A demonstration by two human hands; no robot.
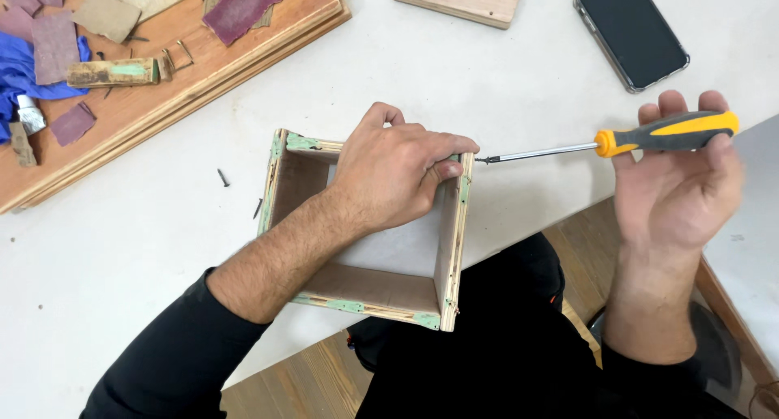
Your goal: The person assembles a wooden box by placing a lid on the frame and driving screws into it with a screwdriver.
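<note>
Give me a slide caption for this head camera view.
Left hand steadies an open square wooden frame while right hand aims an orange-handled screwdriver at its corner.

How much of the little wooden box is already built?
Done: the wooden frame already has its four sides joined into a square. In hand: the left hand steadies its top corner while the right hand aims the screwdriver tip at that corner. Left: seemingly this corner's screw; a loose screw lies on the table. Other corners' fixings aren't clear.
</note>
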